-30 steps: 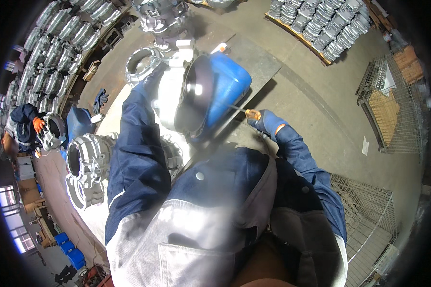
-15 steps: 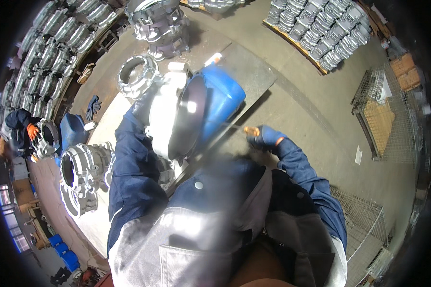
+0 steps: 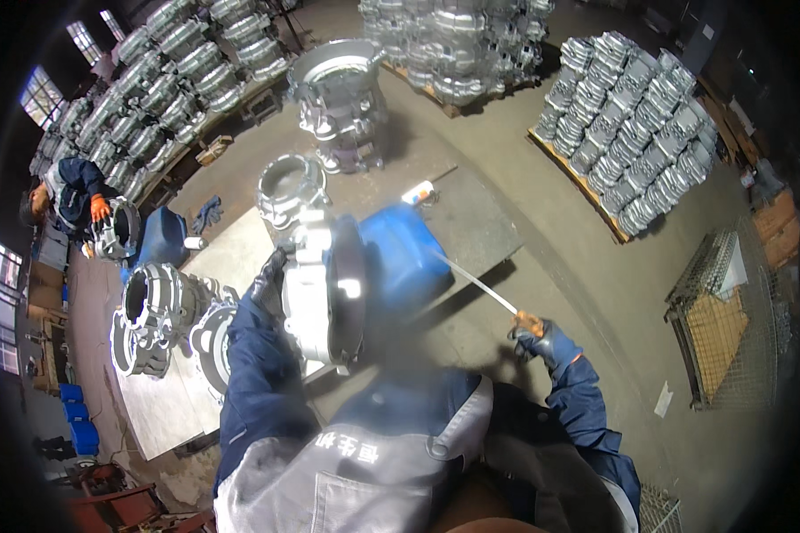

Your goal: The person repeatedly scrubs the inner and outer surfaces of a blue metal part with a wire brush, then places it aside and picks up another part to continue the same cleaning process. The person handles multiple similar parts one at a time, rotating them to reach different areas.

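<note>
- Casting, a silver ring-shaped housing, stands on edge just left of the centre of the frame. Its broad dark side is turned toward the right of the frame; glare washes out part of its silver flank.
- Left hand, in a dark glove, lies against the left side of the casting. From my station I cannot tell whether the fingers are closed around the rim.
- Right hand, also gloved, is right of centre, well apart from the casting. I read its grip as closed around the amber handle of a tool.
- Tool shaft, slim and pale, runs from the handle up and leftward to the blue container. I cannot tell whether its tip touches the container or only overlaps it in view.
- Blue container sits immediately right of the casting. A white bottle with an orange part lies just above it in the frame.
- Light worktop, lower left, carries further ring housings.
- Co-worker's orange glove, at the left edge, is at another housing.
- Stacked silver parts fill a pallet at upper right; I see a wire cage below them.
</note>
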Available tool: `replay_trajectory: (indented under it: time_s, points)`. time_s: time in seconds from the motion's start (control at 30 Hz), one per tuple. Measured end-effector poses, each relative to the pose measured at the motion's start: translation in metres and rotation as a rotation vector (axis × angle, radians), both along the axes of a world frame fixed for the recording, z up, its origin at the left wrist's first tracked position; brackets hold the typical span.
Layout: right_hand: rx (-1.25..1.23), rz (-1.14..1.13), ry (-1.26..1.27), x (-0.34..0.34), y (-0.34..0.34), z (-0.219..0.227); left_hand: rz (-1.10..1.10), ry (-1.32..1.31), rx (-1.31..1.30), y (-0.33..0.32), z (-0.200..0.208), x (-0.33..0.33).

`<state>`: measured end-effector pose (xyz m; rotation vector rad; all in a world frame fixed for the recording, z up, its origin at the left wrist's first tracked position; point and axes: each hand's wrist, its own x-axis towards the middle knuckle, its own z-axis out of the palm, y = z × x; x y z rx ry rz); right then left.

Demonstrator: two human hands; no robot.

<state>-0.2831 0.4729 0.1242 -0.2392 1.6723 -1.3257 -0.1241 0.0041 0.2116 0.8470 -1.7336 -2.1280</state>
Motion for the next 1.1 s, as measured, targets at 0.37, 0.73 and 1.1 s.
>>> replay_trajectory:
  time_s: [0.37, 0.73, 1.1]
  points:
    - [0.209, 0.034, 0.168, -0.017, 0.035, -0.082, 0.007, 0.148, -0.026, -0.033, 0.047, -0.069]
    - [0.345, -0.209, 0.118, -0.061, -0.039, -0.052, -0.098, 0.344, -0.702, -0.217, 0.129, -0.282]
    - [0.446, -0.383, 0.087, -0.07, -0.087, -0.028, -0.034, -0.268, -1.745, -0.333, 0.058, -0.486]
